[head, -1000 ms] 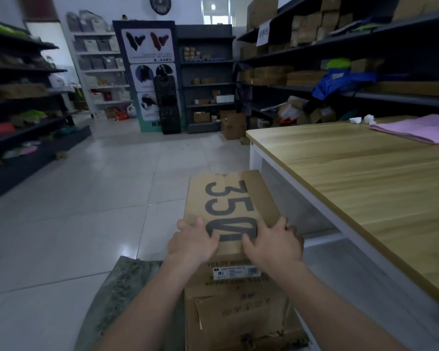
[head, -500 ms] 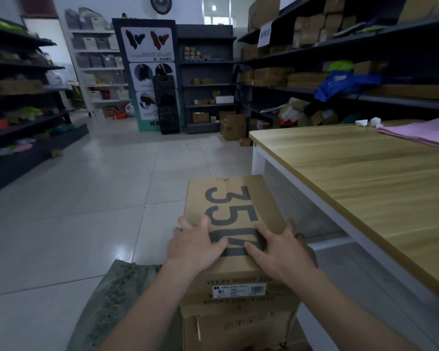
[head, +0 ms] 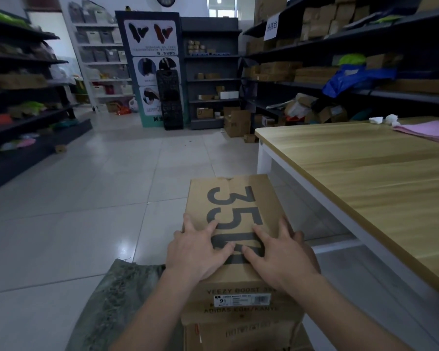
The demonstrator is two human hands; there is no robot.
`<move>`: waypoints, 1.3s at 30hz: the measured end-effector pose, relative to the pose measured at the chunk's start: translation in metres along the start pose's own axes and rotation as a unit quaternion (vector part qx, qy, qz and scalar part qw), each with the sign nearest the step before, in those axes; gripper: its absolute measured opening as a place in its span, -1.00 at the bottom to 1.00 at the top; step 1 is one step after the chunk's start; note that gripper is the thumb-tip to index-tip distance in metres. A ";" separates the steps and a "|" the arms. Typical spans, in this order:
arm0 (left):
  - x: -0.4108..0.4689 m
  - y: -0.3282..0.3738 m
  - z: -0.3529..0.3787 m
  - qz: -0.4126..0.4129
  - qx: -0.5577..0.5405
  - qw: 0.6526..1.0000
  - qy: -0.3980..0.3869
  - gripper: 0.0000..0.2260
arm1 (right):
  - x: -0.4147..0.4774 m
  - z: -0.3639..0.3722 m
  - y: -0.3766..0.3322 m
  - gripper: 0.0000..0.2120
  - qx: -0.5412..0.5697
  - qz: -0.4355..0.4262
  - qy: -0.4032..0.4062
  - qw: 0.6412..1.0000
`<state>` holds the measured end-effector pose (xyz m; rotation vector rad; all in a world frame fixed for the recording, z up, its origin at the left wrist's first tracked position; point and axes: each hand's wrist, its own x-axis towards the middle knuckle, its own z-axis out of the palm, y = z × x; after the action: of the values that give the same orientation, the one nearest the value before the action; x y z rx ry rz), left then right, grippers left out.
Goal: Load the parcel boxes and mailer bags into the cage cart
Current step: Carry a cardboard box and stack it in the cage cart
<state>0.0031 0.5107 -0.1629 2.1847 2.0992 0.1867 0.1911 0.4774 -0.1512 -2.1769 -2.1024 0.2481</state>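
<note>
Since a second ago both hands have drawn together on the box lid, and the thumbs now almost meet.

The left hand (head: 195,252) and right hand (head: 283,257) lie flat on top of the brown box (head: 235,198) printed "350". The fingers are spread and fairly straight, so each grip is open, pressing down rather than clasping. The right hand's outer fingers reach the lid's right edge. The box sits on a second box (head: 241,335), its labelled end facing the person, just beside the desk (head: 365,186) and above the tiled floor (head: 74,211). Grey-green fabric (head: 117,300) shows to the left of the stack. Pink sheets (head: 431,130) lie at the desk's far end, and shelves (head: 314,72) stacked with cartons line the walls.
</note>
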 end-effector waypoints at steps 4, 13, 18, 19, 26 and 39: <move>-0.001 -0.001 0.000 -0.005 0.003 1.000 -0.002 -0.26 | -0.002 0.000 -0.001 -0.33 -0.002 -0.002 0.000 1.000; -0.021 -0.001 -0.007 0.007 -0.003 1.000 -0.003 -0.24 | -0.022 -0.008 -0.004 -0.33 0.013 -0.018 0.014 1.000; -0.028 -0.002 -0.033 0.012 -0.023 1.000 0.006 -0.20 | -0.026 -0.024 -0.013 -0.27 0.022 -0.015 0.028 0.999; -0.029 -0.004 -0.040 0.008 -0.023 1.000 0.009 -0.21 | -0.028 -0.027 -0.017 -0.26 0.016 -0.017 0.027 0.999; -0.049 -0.019 -0.173 -0.028 -0.007 0.999 -0.024 -0.27 | -0.039 -0.134 -0.073 -0.25 0.025 -0.049 -0.023 0.998; -0.118 0.006 -0.542 -0.055 -0.038 0.998 -0.002 -0.29 | -0.110 -0.481 -0.181 -0.26 0.014 -0.079 -0.026 0.996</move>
<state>-0.0831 0.3880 0.3707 2.0197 2.1643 0.2481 0.1014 0.3925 0.3595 -1.9970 -2.2685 0.3222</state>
